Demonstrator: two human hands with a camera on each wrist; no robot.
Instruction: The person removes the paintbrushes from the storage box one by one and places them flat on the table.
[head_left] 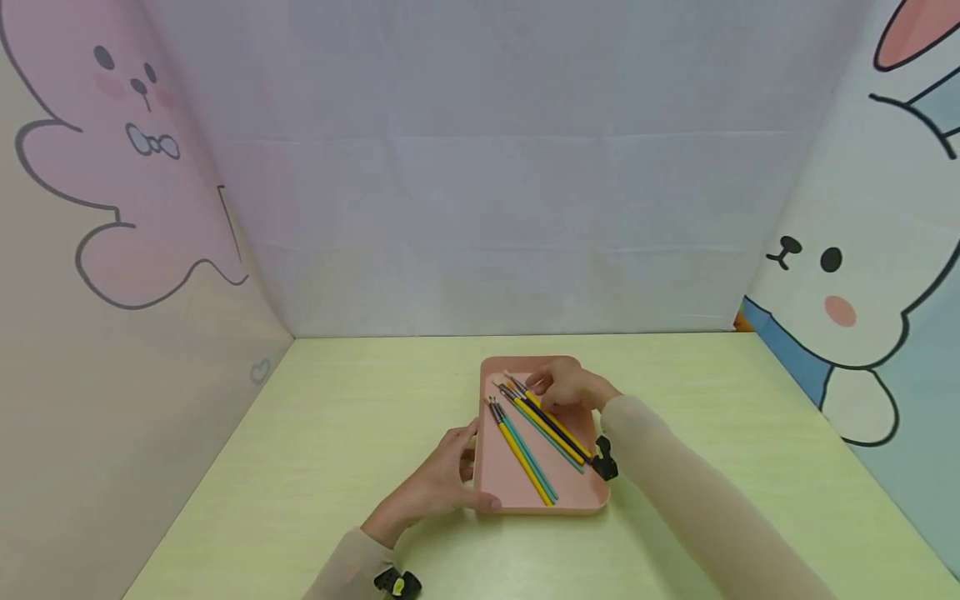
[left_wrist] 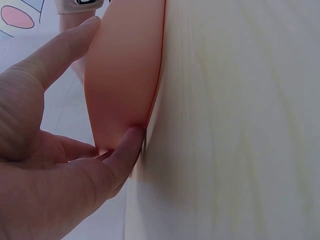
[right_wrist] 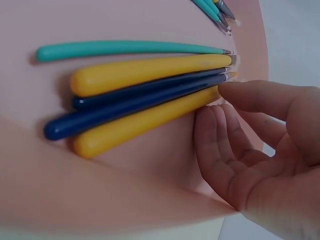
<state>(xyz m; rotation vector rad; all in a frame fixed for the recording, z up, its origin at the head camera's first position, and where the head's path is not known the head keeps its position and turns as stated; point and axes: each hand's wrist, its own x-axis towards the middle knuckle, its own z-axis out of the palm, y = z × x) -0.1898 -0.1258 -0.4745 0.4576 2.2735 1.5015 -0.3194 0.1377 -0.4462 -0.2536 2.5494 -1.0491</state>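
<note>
A pink tray (head_left: 585, 496) lies on the table with several paintbrushes in it. My left hand (head_left: 435, 483) grips the tray's left side, its thumb at the near left corner. In the left wrist view, fingers (left_wrist: 132, 142) touch the tray's outer wall (left_wrist: 125, 70) low down. Over the far right part of the tray, my right hand (head_left: 570, 385) pinches a yellow paintbrush (right_wrist: 135, 130) near its bristle end. Beside that brush lie dark blue paintbrushes (right_wrist: 125, 109), another yellow paintbrush (right_wrist: 150, 72) and a teal paintbrush (right_wrist: 130, 47). The right hand partly hides the brush tips.
A separate group with a yellow paintbrush (head_left: 522, 458) and teal paintbrushes (head_left: 536, 462) lies along the tray's left side. The pale table (head_left: 360, 408) extends around the tray. A white back wall (head_left: 480, 233) and printed side walls stand around it.
</note>
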